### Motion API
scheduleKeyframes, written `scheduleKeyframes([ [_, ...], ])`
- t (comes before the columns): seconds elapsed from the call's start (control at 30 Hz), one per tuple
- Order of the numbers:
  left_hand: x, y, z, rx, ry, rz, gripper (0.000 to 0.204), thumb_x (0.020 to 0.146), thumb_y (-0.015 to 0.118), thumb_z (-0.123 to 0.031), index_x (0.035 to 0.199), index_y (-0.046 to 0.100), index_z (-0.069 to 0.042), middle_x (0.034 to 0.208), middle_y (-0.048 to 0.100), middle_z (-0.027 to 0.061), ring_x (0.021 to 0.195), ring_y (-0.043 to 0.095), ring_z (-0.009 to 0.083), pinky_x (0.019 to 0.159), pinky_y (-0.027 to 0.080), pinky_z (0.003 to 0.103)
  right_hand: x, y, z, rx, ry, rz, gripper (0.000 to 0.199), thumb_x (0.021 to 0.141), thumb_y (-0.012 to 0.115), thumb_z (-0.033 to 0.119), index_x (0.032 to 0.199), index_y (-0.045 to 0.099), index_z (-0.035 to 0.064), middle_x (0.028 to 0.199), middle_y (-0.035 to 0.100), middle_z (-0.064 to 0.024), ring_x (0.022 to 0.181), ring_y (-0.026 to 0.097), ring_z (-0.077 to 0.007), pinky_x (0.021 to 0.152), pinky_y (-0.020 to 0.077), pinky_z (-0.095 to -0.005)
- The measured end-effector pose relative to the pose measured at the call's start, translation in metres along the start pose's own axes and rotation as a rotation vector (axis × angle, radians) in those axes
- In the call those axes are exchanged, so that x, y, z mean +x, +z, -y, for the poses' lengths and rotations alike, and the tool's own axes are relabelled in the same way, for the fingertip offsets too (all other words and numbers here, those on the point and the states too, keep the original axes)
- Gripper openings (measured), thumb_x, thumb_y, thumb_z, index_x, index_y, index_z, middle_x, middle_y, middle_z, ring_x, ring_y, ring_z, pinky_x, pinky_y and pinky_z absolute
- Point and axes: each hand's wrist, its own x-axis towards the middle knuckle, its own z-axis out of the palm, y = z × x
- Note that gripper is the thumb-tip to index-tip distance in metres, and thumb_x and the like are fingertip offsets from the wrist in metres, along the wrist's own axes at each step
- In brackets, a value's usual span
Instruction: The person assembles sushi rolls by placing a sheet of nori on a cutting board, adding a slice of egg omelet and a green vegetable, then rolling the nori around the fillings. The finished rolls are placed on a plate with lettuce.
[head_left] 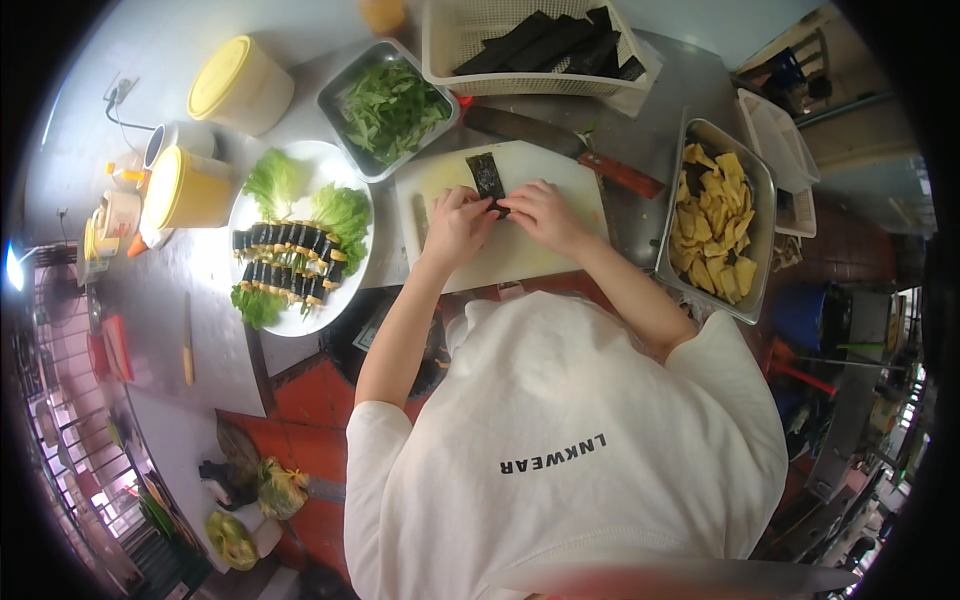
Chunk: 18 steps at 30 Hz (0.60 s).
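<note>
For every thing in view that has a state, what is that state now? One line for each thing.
left hand: pressed on the seaweed strip
right hand: pressed on the same strip
seaweed strip: flat on the cutting board, near end under the fingers
white plate: holds two rows of rolls with lettuce
metal tray: filled with yellow slices
knife: lying behind the board

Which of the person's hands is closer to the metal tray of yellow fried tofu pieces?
The right hand. It rests on the white cutting board, toward the metal tray of yellow fried tofu pieces. The left hand sits beside it, on the side away from the tray.
</note>
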Motion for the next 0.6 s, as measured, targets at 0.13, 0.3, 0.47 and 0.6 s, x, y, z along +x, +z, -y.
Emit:
scheduleKeyframes([
  [0.13,-0.010,0.005,0.004,-0.040,0.152,-0.067,0.031,0.073,0.072,-0.006,0.104,0.069,-0.004,0.101,0.062,0.0103,0.093,0.058,0.0290,0.081,0.046,0.039,0.005,-0.005,-0.001,-0.043,-0.006,0.001,0.024,0.078,0.069,0.012,0.102,0.069,0.0091,0.101,0.060,-0.0049,0.099,0.052,-0.0241,0.088,0.0395,-0.0385],
  [0.3,-0.008,0.008,0.007,-0.062,0.076,-0.060,0.027,0.074,0.071,-0.006,0.101,0.068,-0.002,0.101,0.062,0.0115,0.092,0.058,0.0305,0.080,0.046,0.040,0.013,-0.005,0.007,-0.031,0.006,-0.061,0.026,0.078,0.069,0.013,0.105,0.069,0.0110,0.100,0.060,-0.0039,0.101,0.053,-0.0246,0.087,0.0399,-0.0386],
  [0.47,0.005,0.004,0.004,-0.067,-0.010,-0.023,0.021,0.077,0.070,-0.008,0.096,0.068,-0.001,0.100,0.062,0.0114,0.091,0.057,0.0309,0.080,0.045,0.040,0.009,0.003,-0.012,0.072,-0.033,0.005,0.027,0.078,0.070,0.016,0.105,0.069,0.0114,0.097,0.062,-0.0017,0.099,0.054,-0.0248,0.085,0.0413,-0.0383],
  [0.6,0.007,0.004,0.008,0.013,-0.018,-0.065,0.024,0.077,0.070,-0.010,0.100,0.068,-0.003,0.101,0.062,0.0110,0.093,0.057,0.0303,0.081,0.044,0.039,0.023,-0.003,-0.015,0.000,-0.050,0.048,0.023,0.079,0.069,0.018,0.101,0.070,0.0110,0.098,0.061,-0.0025,0.101,0.053,-0.0240,0.087,0.0402,-0.0385],
])
